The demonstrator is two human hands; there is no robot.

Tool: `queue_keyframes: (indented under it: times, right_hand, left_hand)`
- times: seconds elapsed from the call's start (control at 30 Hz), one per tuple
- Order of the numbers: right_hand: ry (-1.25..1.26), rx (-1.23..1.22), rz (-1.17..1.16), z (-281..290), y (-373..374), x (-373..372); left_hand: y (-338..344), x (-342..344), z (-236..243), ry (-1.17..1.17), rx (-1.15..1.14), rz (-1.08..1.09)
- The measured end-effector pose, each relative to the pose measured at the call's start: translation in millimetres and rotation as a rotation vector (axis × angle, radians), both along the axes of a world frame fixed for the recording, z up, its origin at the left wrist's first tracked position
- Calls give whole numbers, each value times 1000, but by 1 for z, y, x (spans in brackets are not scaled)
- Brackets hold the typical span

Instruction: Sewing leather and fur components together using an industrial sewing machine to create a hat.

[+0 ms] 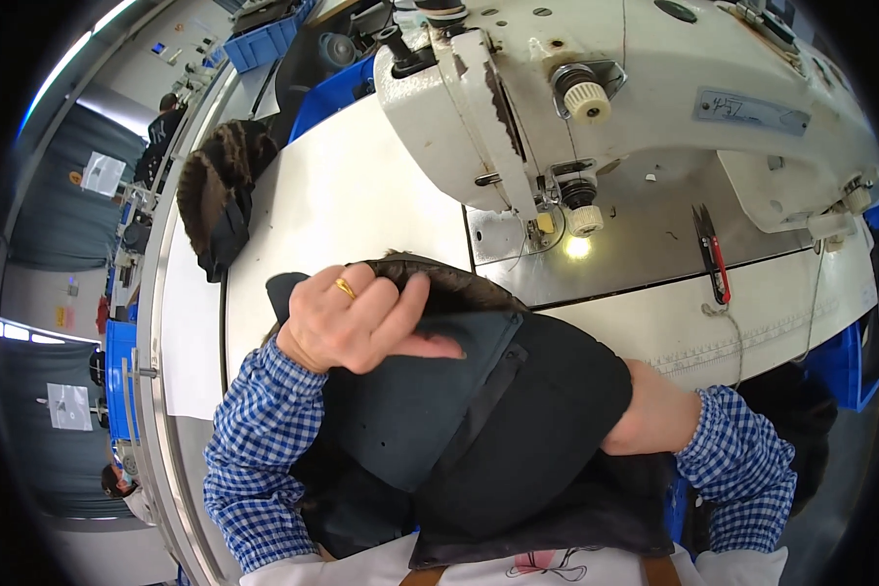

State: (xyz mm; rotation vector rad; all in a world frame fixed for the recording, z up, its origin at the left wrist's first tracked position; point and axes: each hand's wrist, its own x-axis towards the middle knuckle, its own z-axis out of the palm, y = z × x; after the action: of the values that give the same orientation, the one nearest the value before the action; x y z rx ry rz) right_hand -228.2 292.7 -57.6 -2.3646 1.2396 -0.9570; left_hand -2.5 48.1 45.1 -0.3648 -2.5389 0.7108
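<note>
A dark fur-lined hat [547, 420], of black and dark grey cloth with brown fur along its far edge, is spread in front of me below the sewing machine. Curled over its upper left edge, the fingers of my left hand [347, 317] grip the fur and cloth. The left thumb stretches to the right over a grey panel, and a gold ring is on one finger. My right hand [649, 410] reaches behind the right side of the hat. Its fingers are hidden by the black cloth.
A white sewing machine [674, 88] stands ahead, its small lamp lit near the needle. Red-handled thread snips [713, 256] lie on the metal bed. Another fur-lined hat [227, 190] rests on the table at left. A blue bin [334, 96] sits behind it. People are in the background.
</note>
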Motion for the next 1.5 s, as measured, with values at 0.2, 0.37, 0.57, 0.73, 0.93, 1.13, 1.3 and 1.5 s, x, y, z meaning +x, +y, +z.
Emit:
queue_keyframes:
  times: [0.2,0.37,0.57,0.73,0.93,1.13,1.3,1.5]
  right_hand:
    - [-683,106,-402,16,-16,-23]
    - [-981,721,-327,31,-58,-7]
    - [-698,658,-91,10,-60,15]
    - [-824,560,-157,10,-53,24]
    - [-951,551,-201,-4,-52,26]
    - [-991,453,-321,-1,-52,18]
    - [-893,692,-250,13,-57,-7]
    - [-948,747,-179,20,-54,-4]
  left_hand:
    - [26,-14,18,-254,114,-382]
    - [28,-40,17,-217,64,-533]
    - [16,-62,8,-336,34,-424]
    - [14,-71,5,-519,381,-263]
    - [15,-70,3,-847,658,74]
    - [13,-71,10,-791,555,90]
    - [9,-65,6,-756,577,107]
    - [5,-64,1,-718,663,71]
